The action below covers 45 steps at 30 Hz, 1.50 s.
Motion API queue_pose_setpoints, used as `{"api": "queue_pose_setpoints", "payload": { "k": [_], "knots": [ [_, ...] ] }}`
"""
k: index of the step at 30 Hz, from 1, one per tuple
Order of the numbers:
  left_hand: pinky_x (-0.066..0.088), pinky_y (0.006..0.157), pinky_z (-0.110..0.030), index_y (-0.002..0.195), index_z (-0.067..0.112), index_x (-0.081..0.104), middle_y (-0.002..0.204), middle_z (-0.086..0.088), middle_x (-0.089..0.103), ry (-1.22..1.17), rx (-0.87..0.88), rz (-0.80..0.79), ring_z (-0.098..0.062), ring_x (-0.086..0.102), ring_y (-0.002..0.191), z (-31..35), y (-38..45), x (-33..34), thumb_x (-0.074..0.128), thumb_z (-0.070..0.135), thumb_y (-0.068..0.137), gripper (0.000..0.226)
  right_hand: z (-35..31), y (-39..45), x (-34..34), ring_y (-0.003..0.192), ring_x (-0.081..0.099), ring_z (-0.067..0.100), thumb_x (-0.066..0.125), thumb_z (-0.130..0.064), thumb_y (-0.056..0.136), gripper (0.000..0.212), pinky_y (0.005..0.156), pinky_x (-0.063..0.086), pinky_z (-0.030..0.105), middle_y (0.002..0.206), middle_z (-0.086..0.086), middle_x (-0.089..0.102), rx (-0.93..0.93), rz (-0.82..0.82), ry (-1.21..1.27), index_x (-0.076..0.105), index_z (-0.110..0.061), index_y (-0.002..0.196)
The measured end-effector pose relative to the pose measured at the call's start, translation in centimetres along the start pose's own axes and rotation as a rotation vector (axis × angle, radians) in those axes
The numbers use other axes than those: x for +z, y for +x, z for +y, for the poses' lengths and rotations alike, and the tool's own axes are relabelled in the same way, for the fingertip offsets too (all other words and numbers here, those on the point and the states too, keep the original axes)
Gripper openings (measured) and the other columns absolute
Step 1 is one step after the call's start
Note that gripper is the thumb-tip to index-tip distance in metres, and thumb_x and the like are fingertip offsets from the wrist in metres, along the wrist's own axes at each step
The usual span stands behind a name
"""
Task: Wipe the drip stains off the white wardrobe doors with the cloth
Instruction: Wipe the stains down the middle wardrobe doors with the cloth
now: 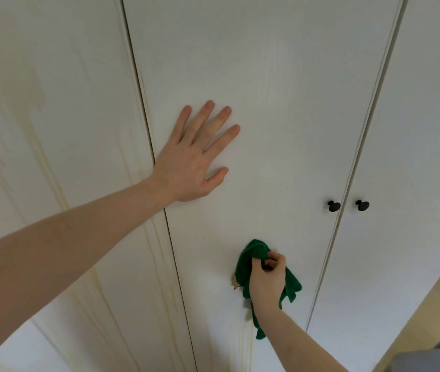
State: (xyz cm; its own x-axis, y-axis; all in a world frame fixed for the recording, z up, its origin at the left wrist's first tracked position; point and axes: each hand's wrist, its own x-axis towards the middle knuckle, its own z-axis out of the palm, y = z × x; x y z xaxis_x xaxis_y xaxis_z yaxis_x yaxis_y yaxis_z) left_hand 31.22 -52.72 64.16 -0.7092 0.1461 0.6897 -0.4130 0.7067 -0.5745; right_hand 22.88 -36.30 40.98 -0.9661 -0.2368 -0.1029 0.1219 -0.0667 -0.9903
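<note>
White wardrobe doors [280, 76] fill the view, with yellowish drip stains [39, 146] streaking the panel at 9 o'clock and further runs near 6 o'clock, black knobs [334, 206] at 3 o'clock, and pale flooring [428, 304] at 4 o'clock. The left hand [192, 162] lies flat on the centre door, fingers straight and spread. At 5 o'clock the right hand [267, 277] grips the bunched green cloth [245, 267] against that door, its ends hanging below.

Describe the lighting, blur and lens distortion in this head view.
Head view: soft, even light, no glare on the wardrobe doors; wide-angle lens splays the door gaps outward toward the bottom; left hand casts only a faint shadow; right hand and green cloth slightly soft.
</note>
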Motion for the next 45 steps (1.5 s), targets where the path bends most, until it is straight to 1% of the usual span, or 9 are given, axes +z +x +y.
{"api": "queue_pose_setpoints", "payload": {
  "k": [2, 7, 11, 13, 24, 29, 33, 37, 45],
  "knots": [
    [0.006, 0.123, -0.061, 0.161, 0.019, 0.02, 0.168, -0.012, 0.011, 0.003, 0.004, 0.005, -0.038, 0.007, 0.155, 0.0, -0.1, 0.2, 0.045, 0.055, 0.097, 0.077, 0.3, -2.0, 2.3, 0.085, 0.062, 0.021, 0.07, -0.014, 0.092, 0.019, 0.07, 0.051, 0.032, 0.094, 0.002, 0.062, 0.017, -0.071, -0.003, 0.054, -0.022, 0.097],
    [0.002, 0.124, -0.059, 0.161, 0.02, 0.019, 0.169, -0.011, 0.01, 0.015, 0.002, 0.007, -0.037, 0.006, 0.155, 0.0, -0.1, 0.2, 0.043, 0.056, 0.097, 0.077, 0.2, -5.8, 6.5, 0.074, 0.061, 0.017, 0.074, -0.011, 0.086, 0.015, 0.058, 0.046, 0.013, 0.083, 0.002, 0.067, -0.025, -0.265, -0.048, 0.059, -0.014, 0.087],
    [0.002, 0.124, -0.059, 0.161, 0.021, 0.019, 0.169, -0.01, 0.01, 0.016, 0.002, 0.01, -0.037, 0.006, 0.155, 0.0, -0.1, 0.2, 0.043, 0.056, 0.096, 0.078, 1.1, -8.0, 9.1, 0.076, 0.064, 0.014, 0.073, -0.014, 0.077, 0.02, 0.072, 0.061, 0.04, 0.078, -0.01, 0.064, -0.122, -0.409, -0.173, 0.061, -0.03, 0.079],
    [0.001, 0.124, -0.058, 0.162, 0.021, 0.017, 0.169, -0.01, 0.009, 0.025, 0.001, 0.004, -0.036, 0.005, 0.155, 0.0, -0.1, 0.2, 0.042, 0.056, 0.097, 0.078, 1.6, -8.6, 10.0, 0.076, 0.063, 0.012, 0.071, -0.015, 0.076, 0.02, 0.073, 0.061, 0.042, 0.078, -0.013, 0.063, -0.149, -0.435, -0.221, 0.06, -0.031, 0.078],
    [0.01, 0.123, -0.061, 0.161, 0.02, 0.021, 0.168, -0.011, 0.012, 0.014, -0.001, 0.042, -0.037, 0.009, 0.155, -0.1, -0.1, 0.5, 0.044, 0.055, 0.096, 0.077, 4.9, -1.9, 1.5, 0.079, 0.064, 0.007, 0.068, -0.002, 0.084, 0.026, 0.07, 0.046, 0.017, 0.083, -0.01, 0.067, -0.186, -0.275, -0.407, 0.062, -0.027, 0.084],
    [0.008, 0.123, -0.06, 0.162, 0.021, 0.018, 0.169, -0.01, 0.01, 0.025, -0.005, 0.032, -0.037, 0.008, 0.155, 0.0, 0.0, 0.6, 0.042, 0.056, 0.096, 0.078, 4.6, 3.1, -4.8, 0.081, 0.063, 0.021, 0.055, 0.006, 0.085, 0.024, 0.07, 0.048, 0.031, 0.088, 0.001, 0.064, -0.158, -0.071, -0.457, 0.061, -0.014, 0.095],
    [0.005, 0.123, -0.06, 0.162, 0.021, 0.015, 0.169, -0.01, 0.008, 0.016, -0.009, 0.011, -0.037, 0.006, 0.155, 0.0, -0.1, 0.4, 0.04, 0.056, 0.096, 0.079, 3.8, 6.2, -8.2, 0.091, 0.057, 0.028, 0.052, 0.006, 0.086, 0.028, 0.084, 0.051, 0.04, 0.109, 0.012, 0.062, -0.1, 0.088, -0.481, 0.058, -0.015, 0.103],
    [0.001, 0.124, -0.058, 0.162, 0.022, 0.012, 0.169, -0.009, 0.004, 0.017, -0.01, 0.002, -0.036, 0.003, 0.155, 0.1, -0.1, 0.3, 0.039, 0.057, 0.097, 0.079, 2.7, 6.0, -8.5, 0.091, 0.059, 0.031, 0.051, 0.005, 0.088, 0.029, 0.077, 0.043, 0.033, 0.106, 0.012, 0.063, -0.068, 0.094, -0.421, 0.057, -0.016, 0.108],
    [0.006, 0.123, -0.06, 0.162, 0.022, 0.014, 0.169, -0.009, 0.006, 0.017, -0.012, 0.013, -0.036, 0.004, 0.155, 0.1, -0.2, 0.4, 0.039, 0.057, 0.097, 0.078, 2.4, -1.5, -0.9, 0.081, 0.068, 0.024, 0.062, -0.003, 0.089, 0.02, 0.066, 0.053, 0.03, 0.086, 0.002, 0.069, -0.131, -0.106, -0.188, 0.061, -0.022, 0.096]
  ]
}}
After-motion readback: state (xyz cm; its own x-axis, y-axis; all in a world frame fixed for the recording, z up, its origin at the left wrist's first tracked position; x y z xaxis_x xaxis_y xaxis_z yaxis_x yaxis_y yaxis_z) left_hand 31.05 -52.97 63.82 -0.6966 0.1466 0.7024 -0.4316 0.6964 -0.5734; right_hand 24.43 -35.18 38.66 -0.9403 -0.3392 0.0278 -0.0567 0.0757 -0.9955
